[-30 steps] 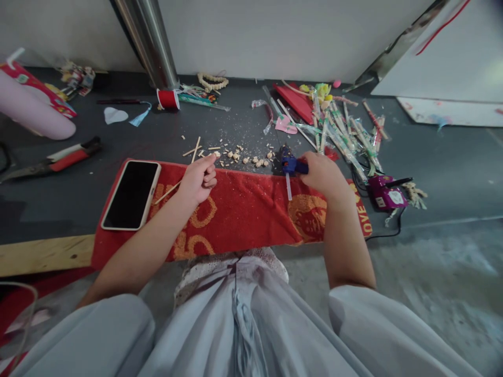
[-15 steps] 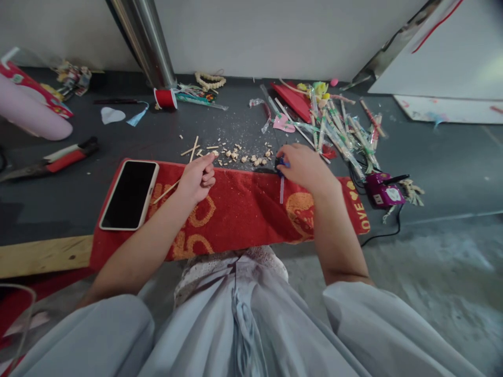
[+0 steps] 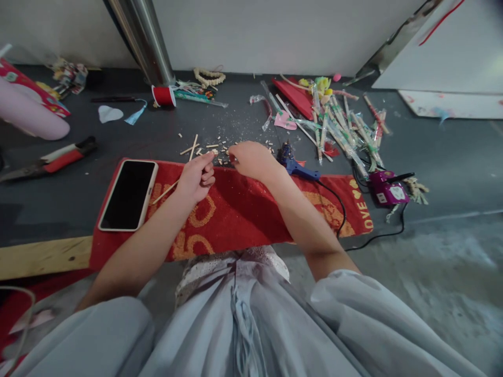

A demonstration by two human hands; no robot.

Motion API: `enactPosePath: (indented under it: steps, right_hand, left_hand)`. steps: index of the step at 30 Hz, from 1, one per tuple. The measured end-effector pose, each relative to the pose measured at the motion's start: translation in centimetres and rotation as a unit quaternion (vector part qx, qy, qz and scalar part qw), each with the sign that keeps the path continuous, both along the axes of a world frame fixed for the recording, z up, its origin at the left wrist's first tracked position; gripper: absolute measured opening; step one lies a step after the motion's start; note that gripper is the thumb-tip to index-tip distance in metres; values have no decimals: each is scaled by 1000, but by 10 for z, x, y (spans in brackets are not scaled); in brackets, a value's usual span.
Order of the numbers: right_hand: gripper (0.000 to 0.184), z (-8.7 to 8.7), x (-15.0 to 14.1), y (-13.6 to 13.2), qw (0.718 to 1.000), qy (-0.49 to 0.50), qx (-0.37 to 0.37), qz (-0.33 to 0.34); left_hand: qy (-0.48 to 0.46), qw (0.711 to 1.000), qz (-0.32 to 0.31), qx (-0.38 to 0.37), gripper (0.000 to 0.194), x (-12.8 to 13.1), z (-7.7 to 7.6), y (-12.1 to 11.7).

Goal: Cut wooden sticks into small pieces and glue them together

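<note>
Right hand [image 3: 253, 159] has moved, curled, from glue gun [image 3: 297, 168] to wooden bits [image 3: 212, 146].

A small pale piece [image 3: 214, 152] sat pinched in the left hand [image 3: 197, 178]; pale bits [image 3: 212, 145] lay scattered either side of the right hand [image 3: 253, 158]. A blue glue gun [image 3: 302, 170] lay farther right.

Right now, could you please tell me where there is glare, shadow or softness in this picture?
Head view: bright streaks run along the steel post; head view: a pale sheen lies on the floor at right; head view: darker shade falls on the red towel below the right hand; head view: small wood bits look soft.
</note>
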State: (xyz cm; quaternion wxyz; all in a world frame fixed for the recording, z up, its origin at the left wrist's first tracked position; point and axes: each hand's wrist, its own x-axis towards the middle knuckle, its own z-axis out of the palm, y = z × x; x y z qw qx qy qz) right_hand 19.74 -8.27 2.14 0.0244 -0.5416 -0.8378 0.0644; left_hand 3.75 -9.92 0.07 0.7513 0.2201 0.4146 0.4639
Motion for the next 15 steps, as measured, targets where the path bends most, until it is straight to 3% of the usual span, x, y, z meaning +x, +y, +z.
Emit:
enactPosePath:
  steps: [15]
  right_hand:
    - [26, -30, -19, 10, 999, 22, 26, 17]
  left_hand:
    - [9, 1000, 9, -2, 12, 1, 1, 0]
